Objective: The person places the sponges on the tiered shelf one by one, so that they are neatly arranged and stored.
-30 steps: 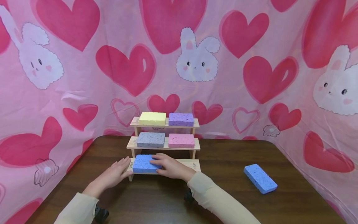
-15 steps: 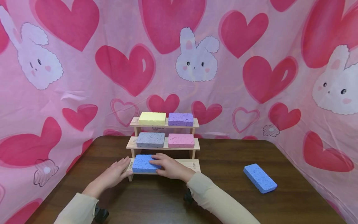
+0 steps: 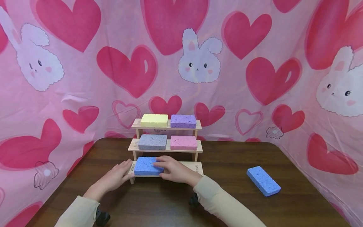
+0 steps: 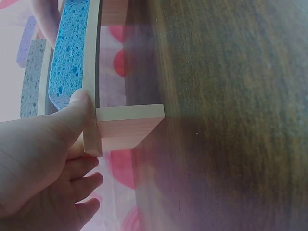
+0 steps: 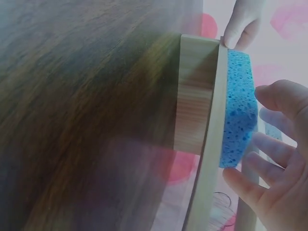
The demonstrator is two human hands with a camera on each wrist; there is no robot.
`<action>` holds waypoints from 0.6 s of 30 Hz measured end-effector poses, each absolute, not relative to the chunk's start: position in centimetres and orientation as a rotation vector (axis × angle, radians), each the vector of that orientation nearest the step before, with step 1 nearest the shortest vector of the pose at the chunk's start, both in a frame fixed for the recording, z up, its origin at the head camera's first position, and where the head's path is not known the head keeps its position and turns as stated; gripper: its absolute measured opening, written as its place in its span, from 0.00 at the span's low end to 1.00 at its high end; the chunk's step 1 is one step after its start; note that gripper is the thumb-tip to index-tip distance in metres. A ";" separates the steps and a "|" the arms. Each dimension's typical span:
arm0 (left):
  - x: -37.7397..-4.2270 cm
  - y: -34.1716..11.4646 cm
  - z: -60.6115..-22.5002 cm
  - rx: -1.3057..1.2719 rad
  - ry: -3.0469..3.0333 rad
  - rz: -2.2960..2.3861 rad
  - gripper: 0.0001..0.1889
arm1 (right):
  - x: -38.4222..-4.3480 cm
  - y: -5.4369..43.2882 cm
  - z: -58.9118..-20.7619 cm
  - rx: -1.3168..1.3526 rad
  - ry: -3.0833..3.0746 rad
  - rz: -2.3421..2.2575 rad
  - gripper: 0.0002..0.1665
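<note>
A blue sponge (image 3: 147,165) lies on the left part of the bottom tier of a small wooden stepped rack (image 3: 181,164). My left hand (image 3: 114,176) is at that tier's left end, thumb on the board's front edge and beside the sponge; in the left wrist view its fingers curl behind the board. My right hand (image 3: 176,169) hovers over the sponge's right end with fingers spread and loosely bent. In the right wrist view slight gaps show between most of those fingers and the sponge (image 5: 238,113); whether any fingertip touches is unclear.
The middle tier bears a grey sponge (image 3: 152,142) and a pink sponge (image 3: 183,142). Above them sit a yellow sponge (image 3: 154,120) and a purple sponge (image 3: 183,121). Another blue sponge (image 3: 263,181) lies on the brown table (image 3: 227,176) at right. A pink patterned cloth (image 3: 198,91) hangs behind.
My right hand has shifted slightly right, and its fingers have loosened from the blue sponge. The left hand and the sponges stay where they were.
</note>
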State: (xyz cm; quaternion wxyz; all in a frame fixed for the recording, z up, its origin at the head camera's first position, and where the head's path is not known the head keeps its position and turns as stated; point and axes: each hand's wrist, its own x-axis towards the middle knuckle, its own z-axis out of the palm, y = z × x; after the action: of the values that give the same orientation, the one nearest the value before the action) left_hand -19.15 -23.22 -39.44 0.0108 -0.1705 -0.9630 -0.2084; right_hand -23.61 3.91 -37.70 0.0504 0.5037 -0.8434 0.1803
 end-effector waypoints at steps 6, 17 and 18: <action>-19.1 -23.2 -39.4 -0.538 -3.000 -0.645 0.35 | -23.0 5.4 -37.4 1.535 -2.566 0.598 0.26; -19.1 -23.3 -39.3 -0.537 -3.006 -0.649 0.36 | -22.1 8.6 -36.7 1.483 -2.638 0.701 0.30; -19.1 -23.3 -39.4 -0.534 -3.007 -0.651 0.36 | -22.1 9.0 -36.7 1.473 -2.648 0.712 0.30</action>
State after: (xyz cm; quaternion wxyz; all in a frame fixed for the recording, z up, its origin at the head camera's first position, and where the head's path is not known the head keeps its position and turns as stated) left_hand -19.11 -23.28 -39.38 0.0095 -0.1711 -0.9629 -0.2084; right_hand -22.11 8.96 -36.74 0.0145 0.4731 -0.8506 0.2288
